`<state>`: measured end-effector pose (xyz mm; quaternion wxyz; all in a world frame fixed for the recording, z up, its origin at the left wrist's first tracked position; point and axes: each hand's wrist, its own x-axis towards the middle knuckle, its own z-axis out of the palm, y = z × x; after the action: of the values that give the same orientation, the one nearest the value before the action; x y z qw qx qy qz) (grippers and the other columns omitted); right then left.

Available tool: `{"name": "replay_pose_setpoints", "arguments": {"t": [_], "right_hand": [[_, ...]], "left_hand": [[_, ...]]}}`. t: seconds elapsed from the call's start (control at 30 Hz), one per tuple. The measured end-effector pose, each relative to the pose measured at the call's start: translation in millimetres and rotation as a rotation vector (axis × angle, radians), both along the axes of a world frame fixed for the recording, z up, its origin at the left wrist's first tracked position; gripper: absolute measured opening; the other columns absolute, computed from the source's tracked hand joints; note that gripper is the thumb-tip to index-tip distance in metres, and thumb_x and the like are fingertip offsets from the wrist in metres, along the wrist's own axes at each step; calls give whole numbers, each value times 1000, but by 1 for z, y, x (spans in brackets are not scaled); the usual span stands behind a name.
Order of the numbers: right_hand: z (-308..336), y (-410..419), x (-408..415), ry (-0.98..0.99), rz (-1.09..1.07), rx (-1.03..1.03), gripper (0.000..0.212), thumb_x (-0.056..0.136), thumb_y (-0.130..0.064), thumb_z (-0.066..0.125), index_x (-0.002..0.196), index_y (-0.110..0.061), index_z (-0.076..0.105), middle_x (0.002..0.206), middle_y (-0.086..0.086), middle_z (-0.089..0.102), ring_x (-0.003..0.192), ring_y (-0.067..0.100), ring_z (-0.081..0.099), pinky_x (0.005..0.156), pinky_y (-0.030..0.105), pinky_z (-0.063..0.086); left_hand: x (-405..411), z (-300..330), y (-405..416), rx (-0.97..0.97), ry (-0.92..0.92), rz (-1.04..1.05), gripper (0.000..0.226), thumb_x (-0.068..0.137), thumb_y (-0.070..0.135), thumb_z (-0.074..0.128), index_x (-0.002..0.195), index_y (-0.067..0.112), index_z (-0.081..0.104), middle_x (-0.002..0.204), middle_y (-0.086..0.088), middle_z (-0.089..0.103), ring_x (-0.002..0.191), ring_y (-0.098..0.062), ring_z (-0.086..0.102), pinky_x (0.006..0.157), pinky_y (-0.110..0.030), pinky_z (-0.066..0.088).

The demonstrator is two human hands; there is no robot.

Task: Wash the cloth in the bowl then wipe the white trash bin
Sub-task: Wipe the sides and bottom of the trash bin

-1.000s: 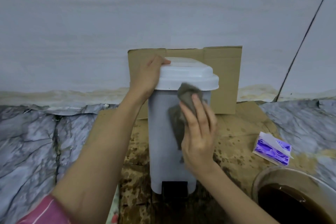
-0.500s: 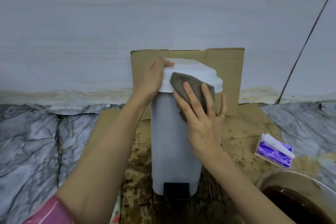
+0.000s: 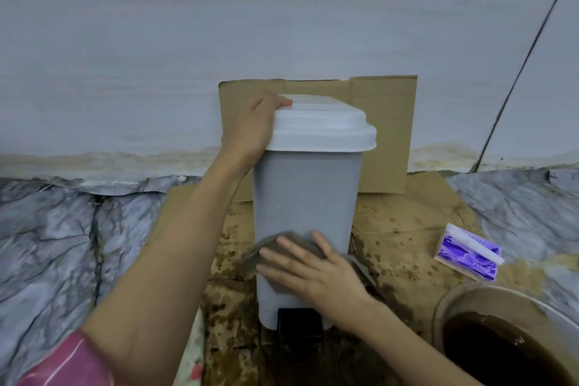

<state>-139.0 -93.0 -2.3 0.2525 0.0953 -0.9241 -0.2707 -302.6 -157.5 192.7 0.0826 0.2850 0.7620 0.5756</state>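
The white trash bin [image 3: 305,197] stands upright on wet cardboard, its lid shut and a black pedal [image 3: 299,324] at its foot. My left hand [image 3: 253,128] grips the left edge of the lid. My right hand [image 3: 313,269] presses a grey-brown cloth [image 3: 275,244] flat against the lower front of the bin, fingers spread over it. The bowl [image 3: 470,294] sits at the lower right, filled with dark brown water.
A cardboard sheet [image 3: 385,122] leans on the wall behind the bin. A purple and white packet [image 3: 468,252] lies on the floor cardboard to the right. Marble-patterned floor covering [image 3: 62,244] spreads on both sides.
My right hand slid the cloth from the lid's front rim down the bin's front to near its base. My left hand stayed on the lid.
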Motion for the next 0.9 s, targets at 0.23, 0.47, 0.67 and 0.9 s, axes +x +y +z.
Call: {"name": "replay_pose_setpoints", "arguments": {"t": [0.23, 0.47, 0.67, 0.9], "right_hand": [[71, 10, -42, 491, -171, -428, 48, 100, -48, 35, 145, -31, 32, 155, -4, 27, 147, 19, 2, 116, 53, 5], [-31, -1, 10, -216, 149, -111, 41, 103, -43, 27, 138, -35, 47, 154, -13, 29, 148, 15, 5, 119, 45, -9], [-18, 13, 19, 125, -152, -315, 49, 102, -49, 20, 149, -38, 18, 160, -10, 11, 148, 16, 1, 116, 54, -3], [18, 28, -9, 376, -29, -1271, 57, 97, -55, 27, 146, -50, -2, 155, -23, -17, 148, 21, -7, 121, 39, 4]], "left_hand": [[-2, 2, 5, 31, 44, -31, 36, 84, 37, 53, 95, 8, 68, 84, 8, 59, 72, -4, 50, 70, -21, 36], [-8, -1, 3, 21, 23, -4, 39, 72, 46, 54, 85, 10, 64, 72, 13, 53, 72, -10, 48, 74, -31, 35], [-14, -1, 4, 28, 18, 27, 24, 74, 43, 53, 72, 24, 67, 65, 19, 56, 74, -9, 51, 76, -31, 38], [-19, -2, 13, 99, 33, 55, 30, 71, 38, 50, 79, 17, 70, 79, 10, 62, 73, -12, 49, 71, -31, 37]]}}
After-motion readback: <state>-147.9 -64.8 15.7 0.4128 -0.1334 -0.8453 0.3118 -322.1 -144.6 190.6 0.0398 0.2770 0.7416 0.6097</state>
